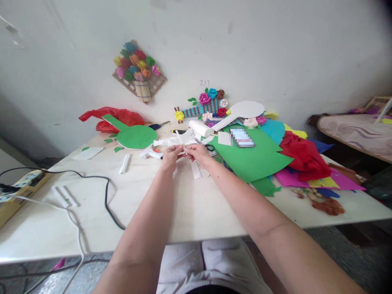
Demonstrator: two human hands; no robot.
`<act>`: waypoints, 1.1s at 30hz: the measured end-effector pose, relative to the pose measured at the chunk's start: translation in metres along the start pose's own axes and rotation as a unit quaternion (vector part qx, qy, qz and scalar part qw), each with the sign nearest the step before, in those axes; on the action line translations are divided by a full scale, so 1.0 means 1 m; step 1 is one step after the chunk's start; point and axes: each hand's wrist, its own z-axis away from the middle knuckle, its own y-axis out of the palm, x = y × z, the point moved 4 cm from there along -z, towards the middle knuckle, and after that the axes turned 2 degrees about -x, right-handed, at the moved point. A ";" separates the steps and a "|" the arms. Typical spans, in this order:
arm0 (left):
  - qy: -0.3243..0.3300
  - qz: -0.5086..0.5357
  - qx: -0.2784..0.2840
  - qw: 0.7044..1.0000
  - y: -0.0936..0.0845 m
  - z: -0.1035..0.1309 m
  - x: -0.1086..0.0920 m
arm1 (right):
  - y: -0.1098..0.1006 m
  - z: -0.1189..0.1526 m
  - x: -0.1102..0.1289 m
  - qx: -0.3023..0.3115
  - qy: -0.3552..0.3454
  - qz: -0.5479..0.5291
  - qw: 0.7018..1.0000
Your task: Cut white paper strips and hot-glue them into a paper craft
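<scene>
My left hand (172,156) and my right hand (197,153) meet over the middle of the table, fingertips pinched together. Between them is a narrow white paper strip (179,137), its upper end sticking up past the fingers. Another white strip (196,170) shows just below my right hand; whether it joins the held one I cannot tell. Black-handled scissors (210,148) lie close to the right of my right hand. Beyond the fingers are a white paper roll (200,128) and crumpled white paper (174,139). A white tool with an orange part (150,154), partly hidden, rests left of my left hand.
A green paddle-shaped piece (136,136) lies at the left. Green sheets (245,163), a phone (241,137), a white paddle shape (247,109) and red crepe paper (303,155) cover the right. Cables (107,196) and a power strip (24,188) occupy the left edge.
</scene>
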 end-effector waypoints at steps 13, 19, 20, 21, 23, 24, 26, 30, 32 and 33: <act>-0.060 0.025 -0.017 0.998 -0.002 -0.001 0.009 | -0.050 -0.002 0.005 -0.131 0.016 0.609 0.782; -0.073 0.041 -0.019 0.996 -0.002 -0.001 0.012 | -0.044 -0.007 -0.001 -0.126 -0.003 0.599 0.791; -0.074 0.040 -0.017 0.996 -0.002 -0.001 0.012 | -0.044 -0.008 0.000 -0.124 -0.008 0.598 0.792; -0.074 0.039 -0.014 0.996 -0.002 -0.001 0.012 | -0.044 -0.008 0.001 -0.122 -0.008 0.596 0.793; -0.074 0.040 -0.008 0.996 -0.002 -0.002 0.012 | -0.046 -0.008 0.003 -0.115 0.003 0.595 0.796; -0.073 0.041 -0.005 0.996 -0.002 -0.002 0.012 | -0.047 -0.008 0.004 -0.109 0.015 0.594 0.797; -0.071 0.047 0.001 0.996 -0.002 -0.002 0.012 | -0.048 -0.007 0.007 -0.094 0.034 0.593 0.799; -0.070 0.067 -0.006 0.995 -0.003 -0.002 0.012 | -0.045 -0.004 0.012 -0.064 0.038 0.592 0.802; -0.075 0.077 -0.014 0.994 -0.003 -0.002 0.012 | -0.046 -0.003 0.013 -0.062 0.043 0.590 0.804; -0.079 0.082 -0.017 0.993 -0.003 -0.001 0.012 | -0.047 -0.004 0.013 -0.065 0.049 0.587 0.805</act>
